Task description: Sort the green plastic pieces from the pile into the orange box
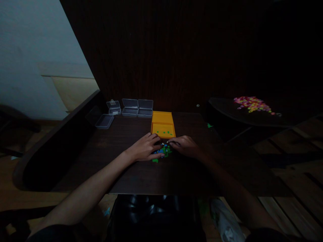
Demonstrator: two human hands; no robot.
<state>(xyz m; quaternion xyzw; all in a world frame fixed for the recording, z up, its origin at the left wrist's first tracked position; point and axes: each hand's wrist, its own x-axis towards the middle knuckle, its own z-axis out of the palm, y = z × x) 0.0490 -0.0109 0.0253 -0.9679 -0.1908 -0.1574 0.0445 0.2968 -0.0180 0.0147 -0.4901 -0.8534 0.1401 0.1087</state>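
Note:
A small pile of green and blue pieces (165, 151), with a few pale ones, lies on the dark wooden table. My left hand (146, 148) rests at the pile's left side, its fingers spread around the edge and thumb along the near side. From the right, my right hand (185, 146) reaches the pile with thumb and forefinger pinched together at its upper edge; whatever sits between the fingertips is too small to name. Just beyond both hands lies an open yellow case (163, 117), with several green pieces (164, 132) in its near half.
Clear plastic boxes with open lids (137, 112) stand at the back left, beside a smaller clear box (114, 110) and a shallow clear tray (104, 121). Pink and yellow beads (253, 104) are heaped on a dark surface at right. A raised wooden side (60, 134) borders the left.

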